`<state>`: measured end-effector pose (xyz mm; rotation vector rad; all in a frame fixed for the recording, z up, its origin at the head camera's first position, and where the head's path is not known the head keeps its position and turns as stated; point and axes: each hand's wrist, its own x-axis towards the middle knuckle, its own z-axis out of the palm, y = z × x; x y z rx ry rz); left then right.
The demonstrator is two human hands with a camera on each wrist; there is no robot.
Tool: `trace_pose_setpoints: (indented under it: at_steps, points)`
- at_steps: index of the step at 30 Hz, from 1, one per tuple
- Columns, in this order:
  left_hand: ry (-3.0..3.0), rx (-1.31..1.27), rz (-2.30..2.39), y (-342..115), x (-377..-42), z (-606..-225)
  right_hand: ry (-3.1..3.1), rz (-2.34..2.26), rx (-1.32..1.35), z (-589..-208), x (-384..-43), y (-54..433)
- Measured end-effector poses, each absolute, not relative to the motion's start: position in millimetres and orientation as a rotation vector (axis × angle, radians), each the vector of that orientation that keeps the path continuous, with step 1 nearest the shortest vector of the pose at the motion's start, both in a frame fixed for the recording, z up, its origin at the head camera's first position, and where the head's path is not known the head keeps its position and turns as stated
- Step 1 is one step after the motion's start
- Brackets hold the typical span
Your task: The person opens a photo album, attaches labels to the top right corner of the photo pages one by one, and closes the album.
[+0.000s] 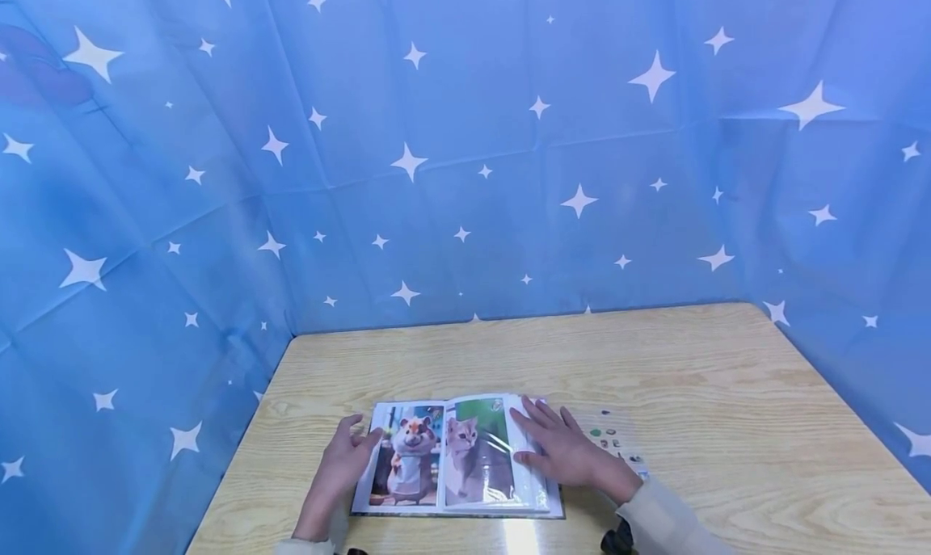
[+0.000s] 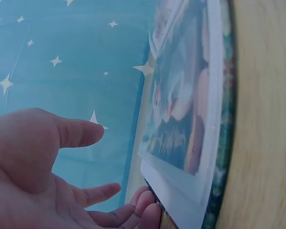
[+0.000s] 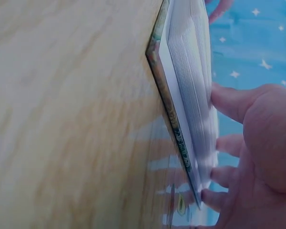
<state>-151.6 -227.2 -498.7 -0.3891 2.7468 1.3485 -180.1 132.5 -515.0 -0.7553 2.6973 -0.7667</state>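
A photo album (image 1: 458, 508) lies spread out on the table, with a hamster picture (image 1: 410, 458) on its left page and a cat picture (image 1: 473, 458) on its right. My left hand (image 1: 347, 456) is at the album's left edge. In the left wrist view its thumb and index finger stand apart from the page, while the other fingertips (image 2: 150, 217) are by the cover's edge. Spread across the right page, my right hand (image 1: 563, 451) touches it with its fingertips. The right wrist view shows the thick stack of sleeves (image 3: 193, 71) beneath those fingers.
A clear sheet with small stickers (image 1: 607, 435) lies right of the album, partly under the right forearm. The wooden table (image 1: 727, 409) reaches back to a blue star-patterned curtain (image 1: 494, 216), which also hangs along both sides.
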Motion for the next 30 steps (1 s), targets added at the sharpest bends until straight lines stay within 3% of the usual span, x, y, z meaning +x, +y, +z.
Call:
trace_pose_setpoints:
  at_steps: [7, 30]
  points:
    - [2.582, -0.504, 1.490, -234, -158, -502, 2.697, -0.768, -0.765, -515, -179, 133]
    - [2.563, -0.368, 1.649, -235, -151, -479, 2.680, -0.805, -0.768, -514, -178, 134]
